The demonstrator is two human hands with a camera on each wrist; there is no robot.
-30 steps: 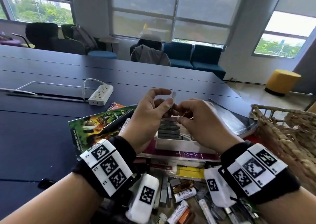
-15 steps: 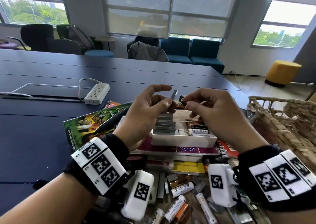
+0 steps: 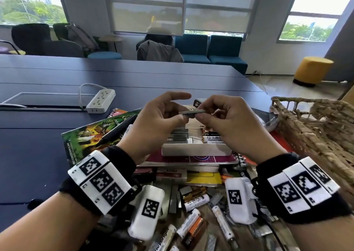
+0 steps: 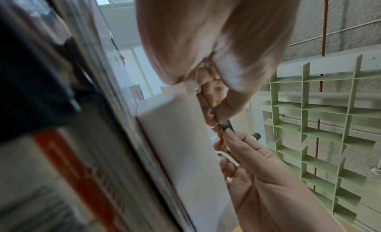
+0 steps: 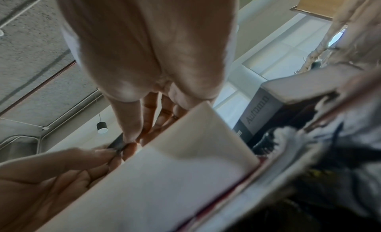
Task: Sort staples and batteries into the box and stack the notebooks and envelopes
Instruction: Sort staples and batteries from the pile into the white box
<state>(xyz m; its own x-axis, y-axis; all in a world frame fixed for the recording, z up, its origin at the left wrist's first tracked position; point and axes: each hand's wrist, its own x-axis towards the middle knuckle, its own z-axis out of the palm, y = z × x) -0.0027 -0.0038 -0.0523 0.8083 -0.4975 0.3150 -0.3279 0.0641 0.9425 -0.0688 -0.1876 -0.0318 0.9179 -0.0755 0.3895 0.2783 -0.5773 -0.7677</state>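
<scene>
Both hands hold one grey strip of staples [image 3: 191, 112] level above the white box [image 3: 195, 149]. My left hand [image 3: 182, 115] pinches its left end and my right hand [image 3: 200, 113] pinches its right end. The left index finger sticks out straight above the strip. Inside the box, stacked staple strips [image 3: 178, 135] lie at the left and batteries [image 3: 210, 138] at the right. The box rests on a magenta notebook [image 3: 187, 159]. In the left wrist view the strip [image 4: 226, 126] shows between the fingertips beside the box [image 4: 181, 145]. The right wrist view shows the same strip [image 5: 117, 145].
Loose batteries and staple strips [image 3: 193, 201] lie scattered near the front edge under my wrists. A green notebook [image 3: 86, 135] with a black pen [image 3: 115, 132] on it lies at the left. A wicker basket [image 3: 316, 135] stands at the right, a power strip [image 3: 100, 101] further back.
The staple strip stood upright in my left hand; now it lies level with both hands pinching its ends. The right hand drew back from the box, then came to the strip.
</scene>
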